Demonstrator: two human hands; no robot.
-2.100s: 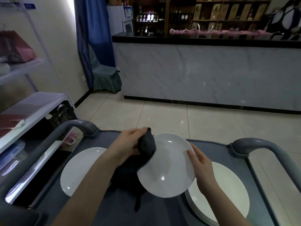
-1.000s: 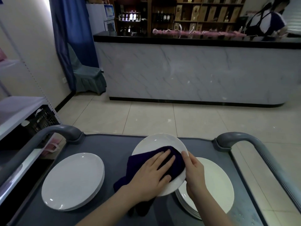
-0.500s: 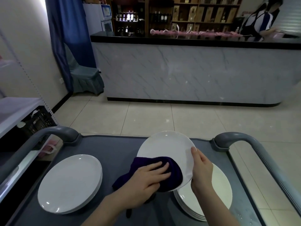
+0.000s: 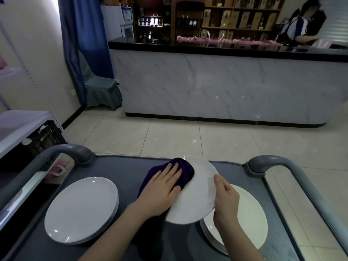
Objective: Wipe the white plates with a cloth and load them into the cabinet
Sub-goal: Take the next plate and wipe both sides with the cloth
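My right hand (image 4: pixel 225 196) grips the white plate (image 4: pixel 199 200) by its right rim, low centre of frame; my left hand (image 4: pixel 162 187) lies flat, pressing the purple cloth (image 4: pixel 185 169) onto its upper-left face. I should sweep full arcs to the rim, grip firm.

No legible text anywhere. The labels on the wine bottles (image 4: pixel 188 22) behind the counter (image 4: pixel 216 85) are too small to read. The boxes (image 4: pixel 243 16) on the wooden shelving show no readable print, and the blue panel (image 4: pixel 126 15) on the white fridge (image 4: pixel 117 23) is blurred.
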